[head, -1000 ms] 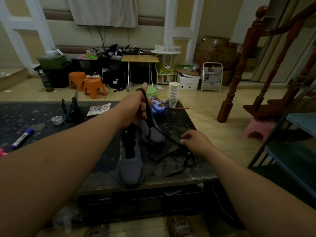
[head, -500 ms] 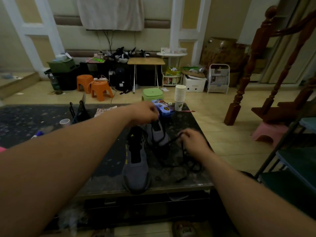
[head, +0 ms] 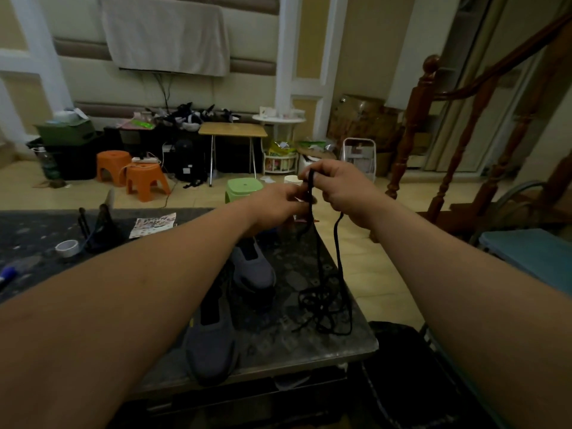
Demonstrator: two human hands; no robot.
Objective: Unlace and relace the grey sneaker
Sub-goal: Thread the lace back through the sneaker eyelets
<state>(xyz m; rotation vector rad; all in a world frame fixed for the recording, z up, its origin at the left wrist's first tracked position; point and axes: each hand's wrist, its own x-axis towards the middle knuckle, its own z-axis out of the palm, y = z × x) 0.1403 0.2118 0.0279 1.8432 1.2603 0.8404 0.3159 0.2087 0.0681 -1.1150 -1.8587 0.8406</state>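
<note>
Seemingly the unlacing is done: the grey sneaker sits bare-tongued near the front edge of the desk, and all the relacing is left. Above the far end, the right hand and left hand each pinch the black lace, whose slack lies heaped just beside the sneaker.

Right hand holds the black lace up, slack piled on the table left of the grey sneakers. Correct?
Not quite. Head view: the black lace has its slack on the table right of the grey sneakers, not left. The right hand does hold it up.
</note>
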